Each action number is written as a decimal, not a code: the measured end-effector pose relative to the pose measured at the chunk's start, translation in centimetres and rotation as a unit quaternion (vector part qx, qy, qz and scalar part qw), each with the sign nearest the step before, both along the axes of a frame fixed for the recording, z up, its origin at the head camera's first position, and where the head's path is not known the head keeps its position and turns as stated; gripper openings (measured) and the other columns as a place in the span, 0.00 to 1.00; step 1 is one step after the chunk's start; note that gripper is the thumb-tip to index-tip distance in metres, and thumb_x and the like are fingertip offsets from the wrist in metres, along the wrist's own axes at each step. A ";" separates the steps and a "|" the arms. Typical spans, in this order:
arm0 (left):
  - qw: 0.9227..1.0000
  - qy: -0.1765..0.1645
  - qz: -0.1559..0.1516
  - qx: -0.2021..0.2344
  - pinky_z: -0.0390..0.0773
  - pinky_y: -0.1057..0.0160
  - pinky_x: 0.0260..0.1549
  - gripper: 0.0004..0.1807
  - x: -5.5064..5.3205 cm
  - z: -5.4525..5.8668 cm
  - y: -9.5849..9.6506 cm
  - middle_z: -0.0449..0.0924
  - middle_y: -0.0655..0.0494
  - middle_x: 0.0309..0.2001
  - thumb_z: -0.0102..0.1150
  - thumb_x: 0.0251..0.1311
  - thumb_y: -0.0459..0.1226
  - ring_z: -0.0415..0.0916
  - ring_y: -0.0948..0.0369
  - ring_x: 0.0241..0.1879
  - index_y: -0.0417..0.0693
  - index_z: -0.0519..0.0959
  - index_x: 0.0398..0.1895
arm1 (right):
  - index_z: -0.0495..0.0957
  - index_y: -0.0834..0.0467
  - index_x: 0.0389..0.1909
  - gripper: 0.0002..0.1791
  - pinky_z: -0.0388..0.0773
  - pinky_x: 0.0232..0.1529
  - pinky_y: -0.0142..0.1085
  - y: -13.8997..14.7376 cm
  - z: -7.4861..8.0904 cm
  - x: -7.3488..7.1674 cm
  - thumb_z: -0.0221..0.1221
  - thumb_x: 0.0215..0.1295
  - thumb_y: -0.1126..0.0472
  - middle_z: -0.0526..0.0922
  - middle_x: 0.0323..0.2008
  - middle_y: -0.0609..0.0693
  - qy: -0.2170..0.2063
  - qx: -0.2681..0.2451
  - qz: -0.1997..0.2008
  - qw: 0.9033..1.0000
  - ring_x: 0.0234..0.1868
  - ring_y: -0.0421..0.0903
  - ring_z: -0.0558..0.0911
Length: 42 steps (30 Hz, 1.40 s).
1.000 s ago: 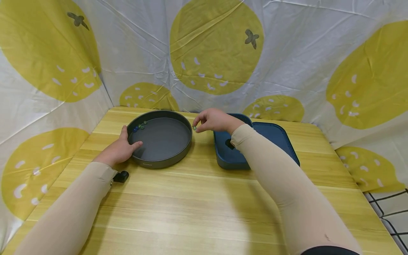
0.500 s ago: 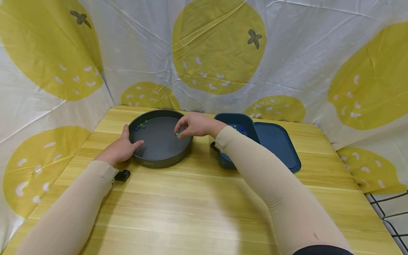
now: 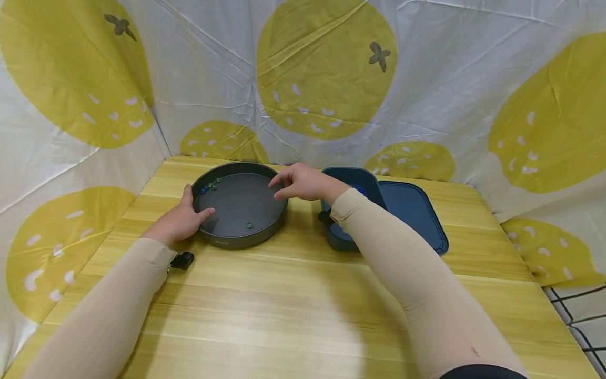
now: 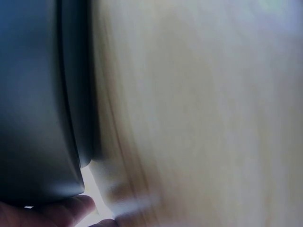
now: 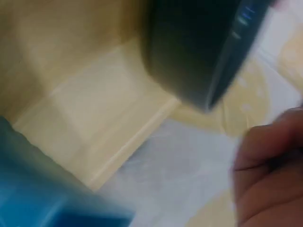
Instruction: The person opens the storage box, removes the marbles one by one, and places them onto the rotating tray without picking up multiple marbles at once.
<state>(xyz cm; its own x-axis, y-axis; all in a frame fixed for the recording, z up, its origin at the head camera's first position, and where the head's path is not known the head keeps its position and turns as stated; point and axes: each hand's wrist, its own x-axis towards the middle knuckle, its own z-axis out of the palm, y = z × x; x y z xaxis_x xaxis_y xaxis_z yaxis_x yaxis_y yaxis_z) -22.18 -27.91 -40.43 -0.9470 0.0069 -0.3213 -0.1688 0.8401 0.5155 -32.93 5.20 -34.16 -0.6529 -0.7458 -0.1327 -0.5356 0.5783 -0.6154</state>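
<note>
A dark grey round cake pan [image 3: 236, 202] stands at the table's left. My left hand [image 3: 179, 218] holds its left side, thumb over the rim and fingers along the outer wall; in the left wrist view, fingertips [image 4: 78, 205] meet the pan wall. Near the pan's front wall lies a green glass marble [image 3: 250, 225]. Several blue and green marbles [image 3: 210, 186] sit together at the back left inside. My right hand [image 3: 305, 183] hovers by the pan's right rim, thumb and fingers apart with nothing between them. Behind the right wrist is a blue rectangular box [image 3: 341, 245] with blue marbles [image 3: 359, 189] in it.
A flat blue lid [image 3: 414, 218] lies right of the box, partly behind the right sleeve. Lemon-print cloth [image 3: 326, 68] hangs at the back and sides of the wooden table [image 3: 265, 305]. Black wire grid [image 3: 582, 321] shows at the lower right.
My right hand has carried a green marble left over the pan and let it go; it now lies near the pan's front. The hand has drawn back right. My left hand has stayed put.
</note>
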 end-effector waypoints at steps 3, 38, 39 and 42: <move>1.000 -0.001 0.003 0.001 0.57 0.30 0.75 0.61 0.1 0.2 -0.1 0.36 0.22 0.81 0.43 0.78 0.64 0.50 0.27 0.78 0.40 0.10 0.78 | 0.85 0.50 0.63 0.21 0.72 0.36 0.40 2.9 0.1 -0.9 0.67 0.73 0.50 0.77 0.23 0.50 -0.011 -0.026 -0.061 0.998 0.26 0.45 0.71; 1.000 -0.005 0.004 0.002 0.56 0.30 0.75 0.61 0.1 0.2 0.4 0.34 0.23 0.82 0.43 0.78 0.64 0.49 0.27 0.79 0.42 0.09 0.78 | 0.81 0.54 0.68 0.26 0.75 0.69 0.54 13.2 -5.5 -5.2 0.64 0.74 0.49 0.81 0.68 0.55 -0.015 0.067 -0.193 0.979 0.67 0.57 0.80; 1.000 -0.006 0.005 0.003 0.56 0.30 0.75 0.61 0.1 0.2 0.4 0.33 0.24 0.82 0.43 0.78 0.64 0.49 0.28 0.79 0.42 0.09 0.78 | 0.80 0.55 0.67 0.25 0.75 0.69 0.55 13.3 -5.4 -5.2 0.64 0.74 0.50 0.82 0.67 0.56 -0.016 0.063 -0.193 0.979 0.66 0.57 0.80; 1.000 -0.006 0.006 0.003 0.56 0.30 0.75 0.61 0.1 0.3 0.4 0.34 0.24 0.82 0.43 0.78 0.64 0.49 0.28 0.79 0.42 0.09 0.78 | 0.80 0.57 0.67 0.23 0.75 0.69 0.56 13.6 -5.1 -5.1 0.61 0.75 0.54 0.82 0.66 0.58 -0.022 0.052 -0.197 0.979 0.65 0.59 0.80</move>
